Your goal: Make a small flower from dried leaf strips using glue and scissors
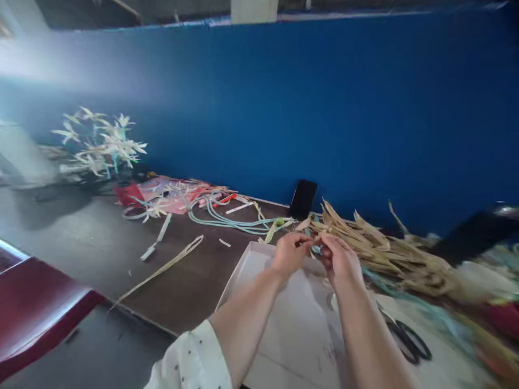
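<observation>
My left hand point(290, 253) and my right hand point(339, 259) meet above a white sheet point(284, 313) on the dark table. Both are closed in a pinch on a small piece of pale dried leaf with a bit of light blue point(315, 247) between the fingertips. A pile of dried straw-coloured leaves point(385, 248) lies just beyond my right hand.
Black scissors point(407, 337) lie on the sheet at the right. A black phone point(303, 199) leans against the blue wall. Light blue cords point(227, 216), pink paper point(170, 195) and a long leaf strip point(162, 268) lie left. Woven leaf flowers point(101, 143) stand far left. A dark red seat point(36, 308) is at bottom left.
</observation>
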The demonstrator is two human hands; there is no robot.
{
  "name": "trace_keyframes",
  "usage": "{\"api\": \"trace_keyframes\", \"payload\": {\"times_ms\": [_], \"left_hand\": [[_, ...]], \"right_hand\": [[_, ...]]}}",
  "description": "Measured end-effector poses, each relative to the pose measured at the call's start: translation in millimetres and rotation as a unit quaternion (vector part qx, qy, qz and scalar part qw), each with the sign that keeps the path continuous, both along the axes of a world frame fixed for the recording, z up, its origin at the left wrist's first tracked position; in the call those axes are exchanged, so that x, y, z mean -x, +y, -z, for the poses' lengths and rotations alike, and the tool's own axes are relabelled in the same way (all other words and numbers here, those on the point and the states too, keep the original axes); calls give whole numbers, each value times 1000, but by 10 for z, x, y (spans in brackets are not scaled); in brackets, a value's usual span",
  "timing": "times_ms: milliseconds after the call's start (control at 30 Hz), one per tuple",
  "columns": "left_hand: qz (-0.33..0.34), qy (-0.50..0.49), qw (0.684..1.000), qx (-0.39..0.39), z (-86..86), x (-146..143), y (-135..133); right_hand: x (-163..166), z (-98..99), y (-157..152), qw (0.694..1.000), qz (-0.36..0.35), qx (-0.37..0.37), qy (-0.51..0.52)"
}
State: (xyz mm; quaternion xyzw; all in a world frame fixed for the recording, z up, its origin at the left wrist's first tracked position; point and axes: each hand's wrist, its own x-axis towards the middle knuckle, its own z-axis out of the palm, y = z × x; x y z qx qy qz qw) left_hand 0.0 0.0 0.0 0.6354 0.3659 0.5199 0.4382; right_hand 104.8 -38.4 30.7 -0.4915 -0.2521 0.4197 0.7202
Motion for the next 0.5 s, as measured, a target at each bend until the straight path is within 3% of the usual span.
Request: {"api": "trace_keyframes", "payload": {"times_ms": [500], "left_hand": [[-10, 8, 999, 36, -7, -43, -12]], "right_hand": [[-54, 72, 32, 1000, -15, -20, -10]]}}
